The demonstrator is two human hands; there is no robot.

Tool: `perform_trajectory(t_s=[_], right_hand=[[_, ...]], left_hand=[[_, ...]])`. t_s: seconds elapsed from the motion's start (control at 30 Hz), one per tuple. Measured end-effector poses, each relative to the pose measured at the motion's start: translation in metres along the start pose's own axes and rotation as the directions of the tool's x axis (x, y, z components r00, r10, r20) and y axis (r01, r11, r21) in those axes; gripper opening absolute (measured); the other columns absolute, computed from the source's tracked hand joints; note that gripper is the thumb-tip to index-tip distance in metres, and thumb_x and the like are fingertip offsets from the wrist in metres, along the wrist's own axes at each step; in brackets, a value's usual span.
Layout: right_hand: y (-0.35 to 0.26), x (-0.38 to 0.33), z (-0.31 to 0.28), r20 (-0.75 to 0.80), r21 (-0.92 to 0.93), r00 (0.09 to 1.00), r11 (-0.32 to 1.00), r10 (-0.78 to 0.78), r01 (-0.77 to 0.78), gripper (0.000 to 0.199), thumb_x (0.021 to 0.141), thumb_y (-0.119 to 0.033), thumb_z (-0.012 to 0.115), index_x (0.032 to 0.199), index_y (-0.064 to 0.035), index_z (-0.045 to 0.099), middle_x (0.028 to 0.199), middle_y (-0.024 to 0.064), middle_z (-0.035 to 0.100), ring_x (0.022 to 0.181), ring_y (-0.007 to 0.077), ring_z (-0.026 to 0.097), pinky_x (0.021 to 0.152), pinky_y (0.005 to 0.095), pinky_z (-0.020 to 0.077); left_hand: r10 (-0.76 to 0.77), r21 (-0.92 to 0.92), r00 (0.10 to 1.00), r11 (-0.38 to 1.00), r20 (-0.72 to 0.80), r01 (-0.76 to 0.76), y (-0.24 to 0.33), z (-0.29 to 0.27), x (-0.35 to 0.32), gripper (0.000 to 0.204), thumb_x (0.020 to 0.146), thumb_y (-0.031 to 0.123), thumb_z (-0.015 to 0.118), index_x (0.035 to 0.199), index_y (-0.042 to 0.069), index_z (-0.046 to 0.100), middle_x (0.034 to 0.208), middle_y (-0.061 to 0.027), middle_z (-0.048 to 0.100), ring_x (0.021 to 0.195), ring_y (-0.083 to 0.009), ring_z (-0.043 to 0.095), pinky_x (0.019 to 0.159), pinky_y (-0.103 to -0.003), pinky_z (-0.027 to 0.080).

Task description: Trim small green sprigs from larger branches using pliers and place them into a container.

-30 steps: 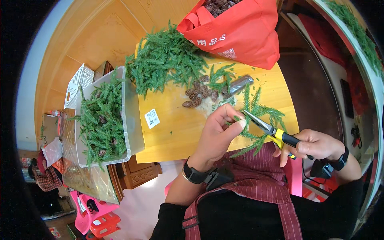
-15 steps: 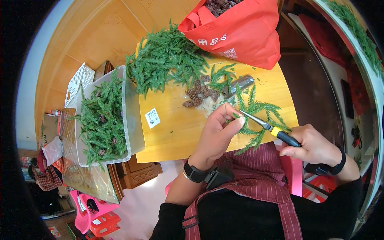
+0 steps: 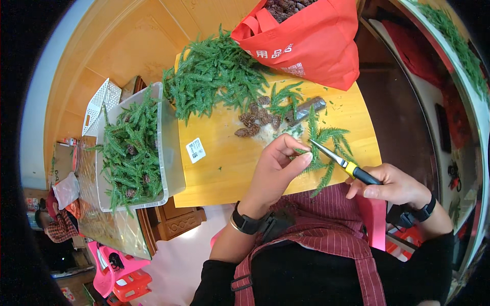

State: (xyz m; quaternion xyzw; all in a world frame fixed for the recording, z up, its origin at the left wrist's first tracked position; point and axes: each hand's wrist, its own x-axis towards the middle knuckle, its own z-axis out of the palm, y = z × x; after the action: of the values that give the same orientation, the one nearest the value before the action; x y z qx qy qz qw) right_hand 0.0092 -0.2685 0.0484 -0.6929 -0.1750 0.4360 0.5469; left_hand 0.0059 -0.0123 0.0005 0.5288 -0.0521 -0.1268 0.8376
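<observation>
Over the near right of the yellow table, my left hand [image 3: 282,166] pinches the stem end of a green artificial pine sprig [image 3: 326,136] between thumb and fingers. The sprig's needled branches spread to the right, some of them behind the pliers. My right hand [image 3: 392,183] grips the black-and-yellow handle of long-nosed pliers [image 3: 352,168]. Their narrow metal jaws point up and left, with the tip near the sprig's stem, close to my left fingertips. Whether the jaws touch the stem I cannot tell. Beyond my hands lie brown pine cones [image 3: 255,120] and a dark wrapped roll [image 3: 305,111].
A heap of green sprigs [image 3: 214,76] covers the table's far left. Behind it to the right stands a red bag [image 3: 306,46] of pine cones. A clear plastic bin [image 3: 164,176] of finished-looking sprigs with cones stands left. A white label [image 3: 195,150] lies on the table [image 3: 224,178].
The pliers' tip has shifted slightly right and down from my left fingertips. The sprig has turned a little, and my right hand's fingers have loosened around the handle.
</observation>
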Motion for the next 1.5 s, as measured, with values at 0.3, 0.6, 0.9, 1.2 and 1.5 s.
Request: perform_trajectory(t_s=[0.3,0.6,0.9,1.2,1.5], right_hand=[[0.001,-0.013,0.001,-0.072,-0.003,0.997,1.0,-0.014,0.014,0.029,0.08,-0.028,0.064,0.092,-0.0013,0.064,0.094,0.0084,0.063,0.097,0.0193,0.053,0.093,0.0344,0.0352],[-0.025,0.03,0.027,-0.503,-0.518,0.679,0.815,-0.535,0.259,0.026,0.062,-0.013,0.074,0.07,-0.0048,0.051,0.072,0.006,0.058,0.083,0.0204,0.052,0.075,0.0331,0.0392],[-0.01,0.07,0.039,-0.603,-0.335,0.667,0.898,-0.438,0.286,0.027,0.065,0.001,0.069,0.061,-0.0047,0.044,0.069,0.0044,0.05,0.095,0.02,0.055,0.079,0.0313,0.0418],[-0.007,0.068,0.037,-0.558,0.057,0.786,0.933,-0.265,0.356,0.022,0.068,0.004,0.063,0.062,-0.0057,0.045,0.072,0.0025,0.053,0.095,0.0159,0.054,0.084,0.03,0.0399],[-0.005,0.069,0.034,-0.489,-0.041,0.816,0.942,-0.31,0.333,0.015,0.068,0.003,0.062,0.082,0.0008,0.058,0.056,-0.0028,0.042,0.091,0.0139,0.053,0.088,0.031,0.0388]], left_hand=[[0.104,0.103,0.989,0.99,-0.109,-0.093,0.001,-0.003,-0.006,0.012,0.082,-0.002,0.056,0.091,0.004,0.051,0.095,-0.0041,0.055,0.09,-0.0107,0.053,0.08,-0.024,0.043],[0.046,0.023,0.998,0.999,-0.049,-0.045,-0.003,0.003,-0.004,0.012,0.084,0.0,0.055,0.094,0.002,0.048,0.09,-0.003,0.055,0.085,-0.0092,0.055,0.079,-0.027,0.048],[0.086,0.041,0.996,0.996,-0.021,-0.085,-0.003,0.006,-0.011,0.015,0.083,-0.001,0.055,0.097,0.003,0.049,0.095,-0.0026,0.055,0.09,-0.0086,0.053,0.079,-0.022,0.043],[0.525,0.648,0.846,0.677,-0.094,-0.348,0.006,-0.005,-0.001,0.045,0.071,0.008,0.068,0.111,0.004,0.047,0.112,-0.0123,0.051,0.107,-0.0198,0.048,0.088,-0.033,0.04],[0.291,0.716,0.934,0.605,0.208,-0.348,0.021,-0.009,0.001,0.039,0.068,0.0,0.066,0.105,0.004,0.057,0.098,-0.007,0.058,0.096,-0.0211,0.054,0.087,-0.033,0.04]])
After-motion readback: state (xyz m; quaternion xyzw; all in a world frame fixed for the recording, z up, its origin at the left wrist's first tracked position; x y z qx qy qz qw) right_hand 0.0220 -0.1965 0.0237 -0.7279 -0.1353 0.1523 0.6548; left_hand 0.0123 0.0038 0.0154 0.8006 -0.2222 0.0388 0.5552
